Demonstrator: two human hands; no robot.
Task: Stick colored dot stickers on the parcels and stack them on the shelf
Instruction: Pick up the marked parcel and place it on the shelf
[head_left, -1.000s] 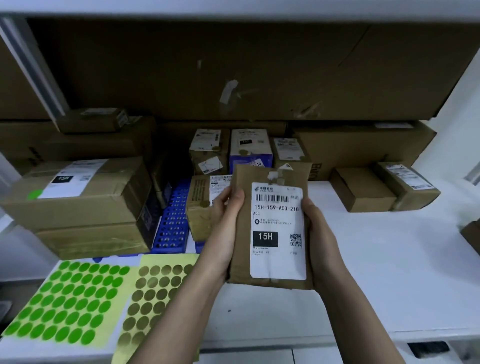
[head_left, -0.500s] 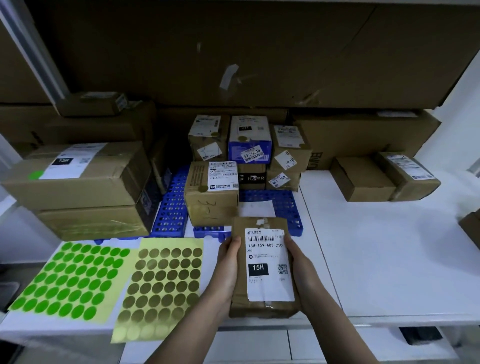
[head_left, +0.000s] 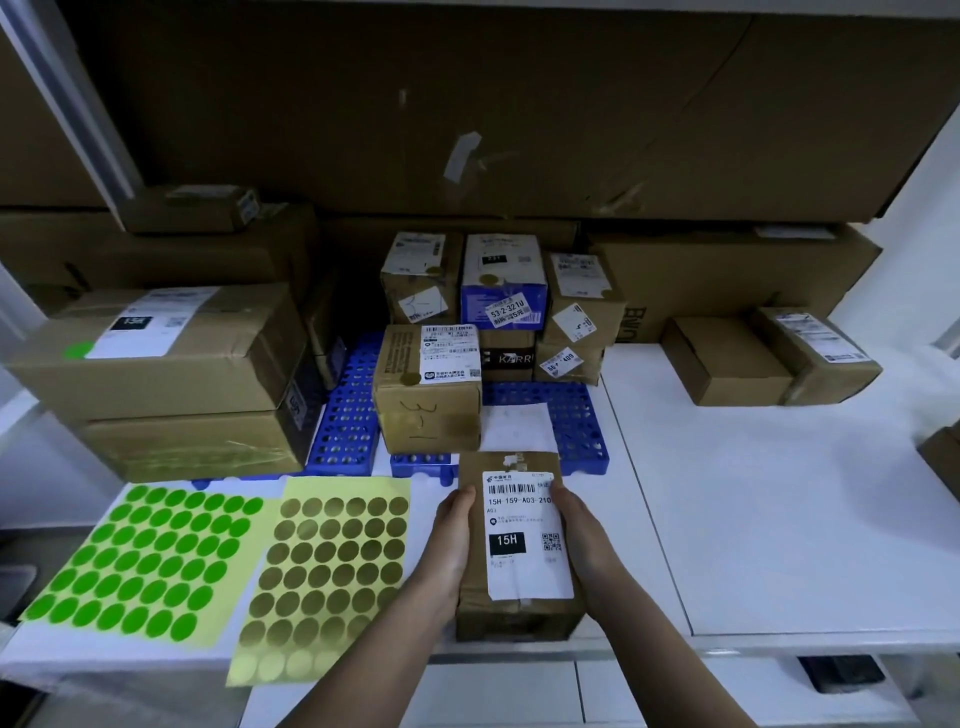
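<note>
A small brown parcel (head_left: 519, 613) with a white "15H" label lies flat near the front edge of the white shelf (head_left: 753, 519). My left hand (head_left: 451, 545) holds its left side and my right hand (head_left: 582, 540) holds its right side. To the left lie a green dot sticker sheet (head_left: 140, 556) and a gold dot sticker sheet (head_left: 327, 577). Behind the parcel, several labelled parcels with gold dots (head_left: 426, 384) are stacked on blue perforated racks (head_left: 348, 415).
Two large cartons (head_left: 171, 353), the upper with a green dot, stand stacked at the left. Two small boxes (head_left: 769, 353) sit at the back right and a box corner (head_left: 943, 457) pokes in at the right edge. Big cardboard sheets line the back.
Both hands have lowered the parcel from in front of the stack down onto the shelf near its front edge. The view has pulled back and tilted down.
</note>
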